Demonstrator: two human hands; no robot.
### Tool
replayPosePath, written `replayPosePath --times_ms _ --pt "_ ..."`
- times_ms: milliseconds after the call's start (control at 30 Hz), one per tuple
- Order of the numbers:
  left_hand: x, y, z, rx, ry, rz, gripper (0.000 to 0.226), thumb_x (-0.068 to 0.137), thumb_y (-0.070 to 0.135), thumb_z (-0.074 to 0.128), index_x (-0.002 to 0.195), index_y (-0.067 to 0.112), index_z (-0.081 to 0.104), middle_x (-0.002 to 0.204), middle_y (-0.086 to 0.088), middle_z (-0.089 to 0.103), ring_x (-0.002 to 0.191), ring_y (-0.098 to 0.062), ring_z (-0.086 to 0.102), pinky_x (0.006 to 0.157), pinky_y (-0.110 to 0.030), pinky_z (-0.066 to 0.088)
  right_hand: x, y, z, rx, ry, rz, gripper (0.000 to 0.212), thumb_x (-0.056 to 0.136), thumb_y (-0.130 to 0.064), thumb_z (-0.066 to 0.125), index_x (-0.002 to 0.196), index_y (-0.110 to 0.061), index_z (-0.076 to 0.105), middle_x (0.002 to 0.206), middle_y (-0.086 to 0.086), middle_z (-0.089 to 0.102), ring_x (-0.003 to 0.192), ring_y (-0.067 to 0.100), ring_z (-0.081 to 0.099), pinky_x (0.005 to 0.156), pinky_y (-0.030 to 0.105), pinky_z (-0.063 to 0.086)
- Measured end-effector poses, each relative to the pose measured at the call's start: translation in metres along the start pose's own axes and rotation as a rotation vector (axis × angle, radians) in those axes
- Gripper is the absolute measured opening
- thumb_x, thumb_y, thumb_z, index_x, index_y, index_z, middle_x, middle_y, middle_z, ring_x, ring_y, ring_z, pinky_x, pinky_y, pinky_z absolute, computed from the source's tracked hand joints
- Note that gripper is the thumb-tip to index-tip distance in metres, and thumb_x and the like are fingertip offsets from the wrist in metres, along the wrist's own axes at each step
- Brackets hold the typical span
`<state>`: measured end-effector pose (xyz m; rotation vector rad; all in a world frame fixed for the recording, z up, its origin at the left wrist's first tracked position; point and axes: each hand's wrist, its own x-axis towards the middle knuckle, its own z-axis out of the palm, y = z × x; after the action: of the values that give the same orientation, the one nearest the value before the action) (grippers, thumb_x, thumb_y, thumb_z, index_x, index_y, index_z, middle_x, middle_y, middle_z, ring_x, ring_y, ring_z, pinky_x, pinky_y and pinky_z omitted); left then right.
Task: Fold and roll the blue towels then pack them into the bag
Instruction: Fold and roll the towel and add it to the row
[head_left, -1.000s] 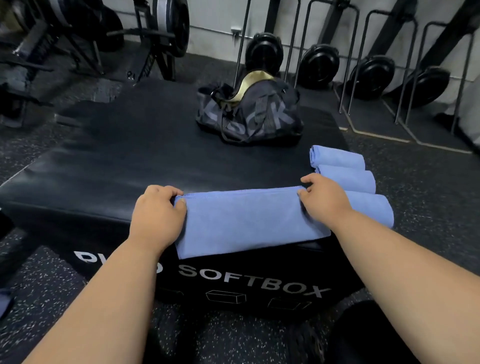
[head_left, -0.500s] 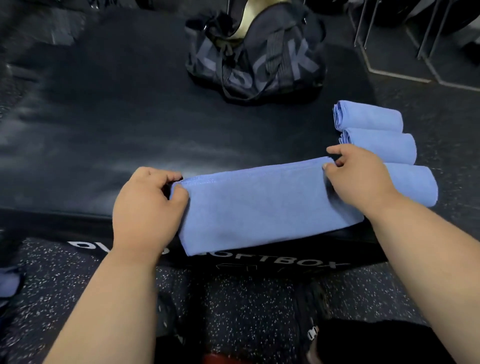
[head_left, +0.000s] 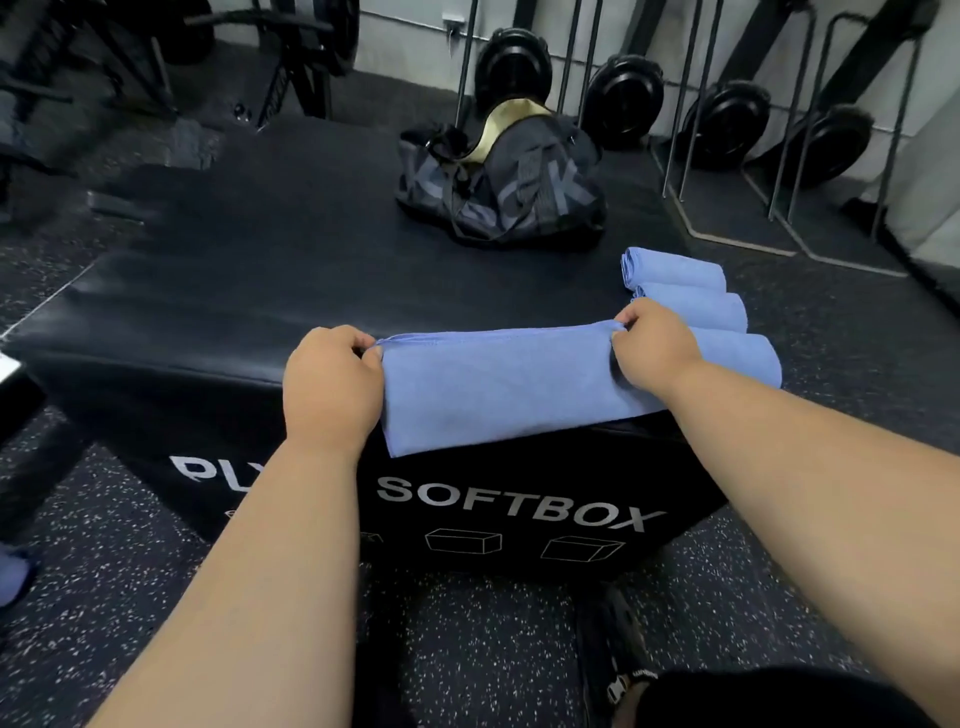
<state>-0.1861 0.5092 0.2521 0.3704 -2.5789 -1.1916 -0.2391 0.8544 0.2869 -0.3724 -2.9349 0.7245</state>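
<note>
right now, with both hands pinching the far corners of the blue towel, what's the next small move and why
Probably draw the far edge toward you to fold it. The left hand and right hand pinch the corners of the flat towel, three rolled towels wait beside it, and the bag stands open.

Bare box top (head_left: 249, 270) toward bag (head_left: 501, 189), rolled towels (head_left: 691, 296) crowding right edge

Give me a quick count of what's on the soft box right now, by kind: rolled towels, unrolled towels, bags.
Rolled blue towels: 3
Folded blue towel, not yet rolled, pinched at its far corners by left hand and right hand: 1
Black bag: 1
Total: 5
</note>
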Motion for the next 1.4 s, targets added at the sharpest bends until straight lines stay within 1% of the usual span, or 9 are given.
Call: replayPosePath --times_ms 167,333,500,800,900,1000,1100,1267,1400 --pt "0.005 -0.001 -0.007 -0.032 -0.021 0.006 0.014 0.095 0.023 0.061 0.083 0.023 0.069 0.084 0.015 0.061 0.078 -0.007 0.058 0.06 -0.018 0.037 -0.004 -0.004 0.002 0.05 0.061 -0.024 0.012 0.098 -0.016 0.05 0.091 -0.024 0.055 0.09 -0.007 0.064 0.089 0.022 0.06 0.074 0.036 0.041" --pt "0.009 -0.003 -0.004 -0.037 -0.096 0.011 0.008 0.088 0.028 0.062 0.081 0.028 0.065 0.084 0.011 0.067 0.077 -0.009 0.062 0.064 -0.031 0.051 -0.001 -0.006 0.012 0.104 0.124 -0.017 0.016 0.097 -0.012 0.046 0.091 -0.025 0.052 0.088 -0.006 0.063 0.085 0.018 0.058 0.074 0.037 0.042" --pt "0.02 -0.01 0.0 0.049 -0.136 0.052 0.014 0.089 0.039 0.066 0.077 0.033 0.069 0.092 0.011 0.066 0.077 -0.008 0.062 0.059 -0.026 0.043 0.005 -0.002 0.019 0.136 0.135 0.031 0.01 0.1 -0.013 0.046 0.096 -0.02 0.052 0.089 -0.004 0.061 0.085 0.019 0.057 0.074 0.037 0.04" --pt "0.021 -0.011 -0.002 0.001 -0.08 0.026 0.015 0.096 0.03 0.065 0.081 0.031 0.068 0.091 0.015 0.061 0.079 -0.004 0.058 0.061 -0.023 0.039 0.023 -0.006 0.02 0.225 0.208 0.031 0.013 0.098 -0.011 0.046 0.093 -0.021 0.052 0.089 -0.005 0.06 0.086 0.021 0.056 0.077 0.036 0.043" --pt "0.02 -0.011 -0.001 0.001 -0.06 0.015 0.014 0.097 0.03 0.064 0.084 0.03 0.068 0.088 0.016 0.061 0.081 -0.006 0.059 0.063 -0.029 0.043 0.03 -0.007 0.021 0.238 0.194 0.035 0.014 0.099 -0.009 0.045 0.102 -0.021 0.053 0.089 -0.007 0.058 0.088 0.02 0.056 0.078 0.033 0.04" --pt "0.02 -0.01 0.001 0.015 -0.053 0.002 0.014 0.098 0.029 0.062 0.084 0.03 0.066 0.085 0.015 0.064 0.078 -0.004 0.058 0.061 -0.028 0.041 0.037 -0.005 0.025 0.253 0.144 0.006 0.03 0.103 -0.012 0.046 0.127 -0.027 0.053 0.082 -0.004 0.058 0.086 0.019 0.059 0.082 0.032 0.041" --pt "0.021 -0.01 0.003 0.025 -0.044 -0.012 0.014 0.097 0.029 0.061 0.084 0.03 0.065 0.086 0.014 0.065 0.077 -0.004 0.058 0.059 -0.027 0.04 0.045 -0.005 0.03 0.228 0.099 0.023 0.038 0.105 -0.015 0.047 0.141 -0.026 0.053 0.086 -0.004 0.062 0.097 0.02 0.062 0.091 0.033 0.044" --pt "0.021 -0.008 0.005 0.064 -0.036 -0.027 0.014 0.099 0.028 0.057 0.087 0.031 0.064 0.084 0.014 0.065 0.076 -0.007 0.059 0.057 -0.028 0.04 0.057 -0.007 0.036 0.159 0.054 0.044 0.03 0.106 -0.014 0.047 0.128 -0.021 0.066 0.127 0.001 0.066 0.119 0.021 0.059 0.096 0.027 0.039" --pt "0.023 -0.008 0.006 0.111 -0.017 -0.045 0.014 0.099 0.028 0.056 0.088 0.03 0.063 0.083 0.013 0.065 0.074 -0.007 0.058 0.056 -0.027 0.038 0.063 -0.007 0.036 0.13 0.042 0.051 0.02 0.105 -0.018 0.047 0.11 -0.027 0.063 0.115 -0.005 0.063 0.113 0.02 0.057 0.093 0.029 0.039"
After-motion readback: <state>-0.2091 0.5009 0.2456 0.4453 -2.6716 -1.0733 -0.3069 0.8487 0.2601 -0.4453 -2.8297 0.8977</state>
